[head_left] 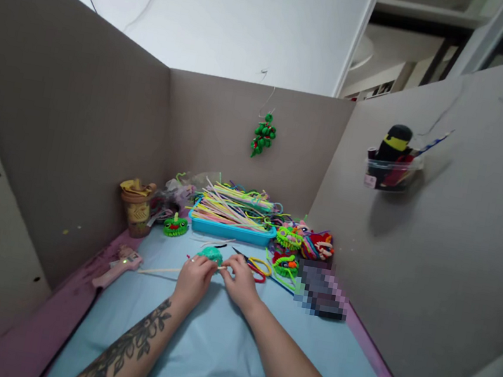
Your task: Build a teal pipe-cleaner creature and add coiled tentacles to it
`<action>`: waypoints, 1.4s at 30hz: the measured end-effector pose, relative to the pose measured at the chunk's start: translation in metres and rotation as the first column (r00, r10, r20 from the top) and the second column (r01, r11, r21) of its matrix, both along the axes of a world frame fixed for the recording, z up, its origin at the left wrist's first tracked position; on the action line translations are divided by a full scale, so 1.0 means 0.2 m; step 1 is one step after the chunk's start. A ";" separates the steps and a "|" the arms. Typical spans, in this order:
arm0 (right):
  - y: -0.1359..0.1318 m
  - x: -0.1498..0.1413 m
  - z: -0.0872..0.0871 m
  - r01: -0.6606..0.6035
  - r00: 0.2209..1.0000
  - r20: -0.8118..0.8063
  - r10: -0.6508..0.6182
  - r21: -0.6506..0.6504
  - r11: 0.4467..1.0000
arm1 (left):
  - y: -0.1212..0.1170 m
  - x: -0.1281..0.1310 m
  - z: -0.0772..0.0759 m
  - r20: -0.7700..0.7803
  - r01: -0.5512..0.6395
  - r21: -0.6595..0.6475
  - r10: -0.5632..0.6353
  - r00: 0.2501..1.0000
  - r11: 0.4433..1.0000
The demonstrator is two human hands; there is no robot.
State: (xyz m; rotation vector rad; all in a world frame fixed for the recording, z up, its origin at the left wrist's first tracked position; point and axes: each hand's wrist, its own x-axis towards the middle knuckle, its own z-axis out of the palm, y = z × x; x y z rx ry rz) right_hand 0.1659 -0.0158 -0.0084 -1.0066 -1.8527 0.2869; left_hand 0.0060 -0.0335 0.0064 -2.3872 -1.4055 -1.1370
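Bare forearms (142,337) reach from the bottom edge to just below frame centre, where the left hand (196,277) and right hand (240,280) pinch a thin cream-coloured craft stem (159,271), probably from both sides to steady its end. Partly hidden beyond them sits a rounded turquoise-green piece (211,253). Red-and-yellow-handled scissors (251,260) lie just beside the right hand, possibly crowding it; behind, a blue rectangular tray (232,231) holds multicoloured stems (229,204).

From here I see grey partition panels (214,121) enclosing the blue-covered table (215,350) on three sides; a white wall (260,22) stands beyond.
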 end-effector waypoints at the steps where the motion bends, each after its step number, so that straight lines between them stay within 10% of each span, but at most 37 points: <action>1: 0.00 0.00 0.00 -0.001 1.000 -0.003 0.001 -0.003 1.000 | 0.00 0.00 0.00 -0.002 0.002 -0.002 -0.002 1.000 1.000; 12: 0.04 -0.05 0.00 -0.050 0.924 -0.379 -0.040 -0.225 0.973 | 0.02 0.04 -0.04 0.189 0.090 -0.128 -0.065 0.980 0.988; 18: 0.04 -0.10 -0.03 -0.415 0.636 -0.759 -0.139 -0.488 0.768 | -0.01 0.09 -0.02 0.236 0.109 -0.114 -0.080 0.968 0.988; 26: 0.04 0.04 0.01 -0.060 0.983 -0.178 0.047 -0.066 0.996 | 0.01 0.01 -0.04 0.093 0.009 -0.058 -0.004 0.996 0.998; 42: 0.01 0.03 0.01 -0.020 0.992 0.123 0.016 0.037 0.999 | 0.00 0.02 -0.03 0.050 0.012 -0.038 -0.010 0.999 0.999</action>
